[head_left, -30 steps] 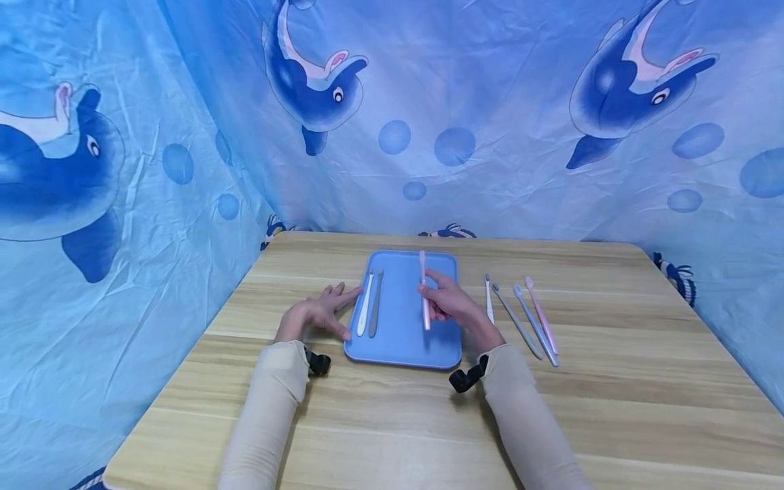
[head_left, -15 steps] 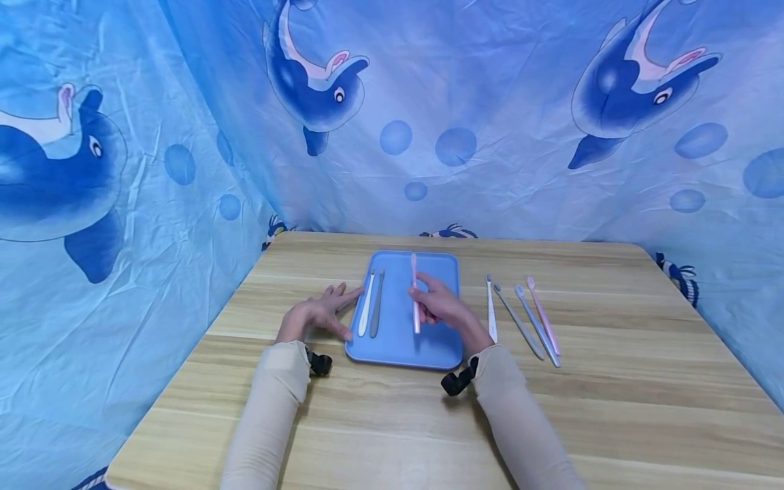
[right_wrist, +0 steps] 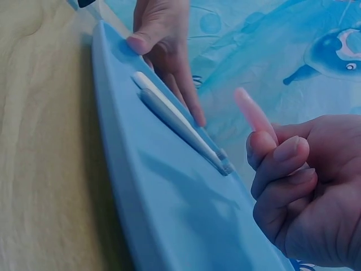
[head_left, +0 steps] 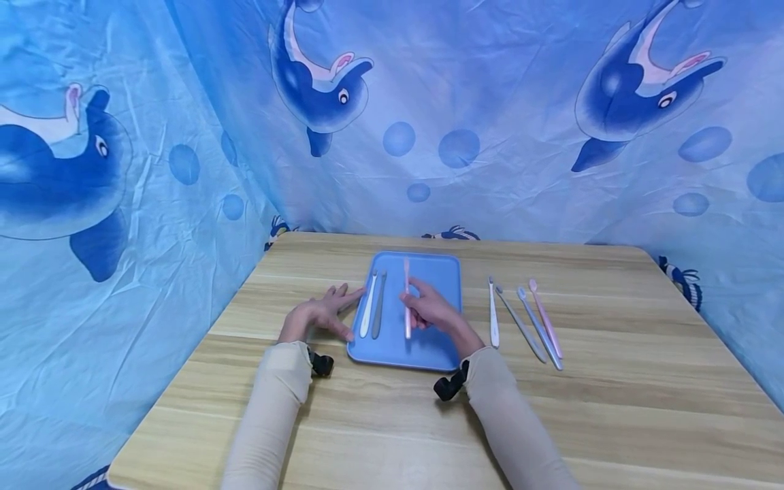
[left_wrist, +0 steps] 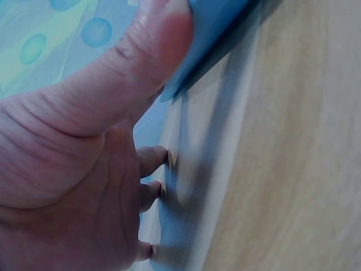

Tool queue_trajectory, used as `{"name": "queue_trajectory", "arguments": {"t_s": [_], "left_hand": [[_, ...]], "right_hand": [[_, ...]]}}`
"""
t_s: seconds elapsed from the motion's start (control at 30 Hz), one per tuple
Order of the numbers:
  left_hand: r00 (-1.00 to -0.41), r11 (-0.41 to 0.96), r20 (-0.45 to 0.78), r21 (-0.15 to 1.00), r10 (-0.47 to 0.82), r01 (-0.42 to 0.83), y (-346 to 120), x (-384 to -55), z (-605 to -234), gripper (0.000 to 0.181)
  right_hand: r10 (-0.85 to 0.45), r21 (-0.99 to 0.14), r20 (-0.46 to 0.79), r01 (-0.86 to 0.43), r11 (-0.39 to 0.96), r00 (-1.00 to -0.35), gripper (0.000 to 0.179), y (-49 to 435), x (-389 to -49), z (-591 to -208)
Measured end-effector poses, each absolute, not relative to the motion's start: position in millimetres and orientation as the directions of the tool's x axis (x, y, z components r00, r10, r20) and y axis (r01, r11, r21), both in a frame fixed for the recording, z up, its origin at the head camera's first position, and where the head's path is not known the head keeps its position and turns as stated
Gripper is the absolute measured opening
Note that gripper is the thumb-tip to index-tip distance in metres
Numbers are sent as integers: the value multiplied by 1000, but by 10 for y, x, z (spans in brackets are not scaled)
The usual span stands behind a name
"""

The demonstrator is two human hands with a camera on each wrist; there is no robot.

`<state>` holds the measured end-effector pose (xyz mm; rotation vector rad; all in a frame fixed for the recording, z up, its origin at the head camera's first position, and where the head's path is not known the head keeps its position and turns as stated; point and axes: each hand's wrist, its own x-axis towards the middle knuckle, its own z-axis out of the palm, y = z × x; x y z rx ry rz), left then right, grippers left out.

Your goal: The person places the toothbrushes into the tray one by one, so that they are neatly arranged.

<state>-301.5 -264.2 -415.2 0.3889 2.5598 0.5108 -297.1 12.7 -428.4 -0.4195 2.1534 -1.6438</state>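
Observation:
My right hand pinches a pink toothbrush above the middle of a blue tray. In the right wrist view the brush's handle end sticks out past my curled fingers, and its shadow falls on the tray floor. A white toothbrush and a grey toothbrush lie side by side along the tray's left side. My left hand has its fingers spread, with thumb and index finger at the tray's left rim. The left wrist view shows the thumb against the rim and other fingertips on the table.
To the right of the tray lie a white toothbrush, a grey one, a blue one and a pink one on the wooden table. A blue dolphin-print curtain hangs behind and to the left.
My right hand has moved left over the tray with the pink toothbrush, closer to the two brushes lying there. The left hand has stayed at the rim.

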Motion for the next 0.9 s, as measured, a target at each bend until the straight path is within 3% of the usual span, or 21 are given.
{"name": "queue_trajectory", "arguments": {"t_s": [0.9], "left_hand": [[-837,886,-417,437,354,157,-2643,-3003,-4139,126]], "right_hand": [[-441,-947,-200,58,316,-875,61,-150,-2992,-4407]]}}
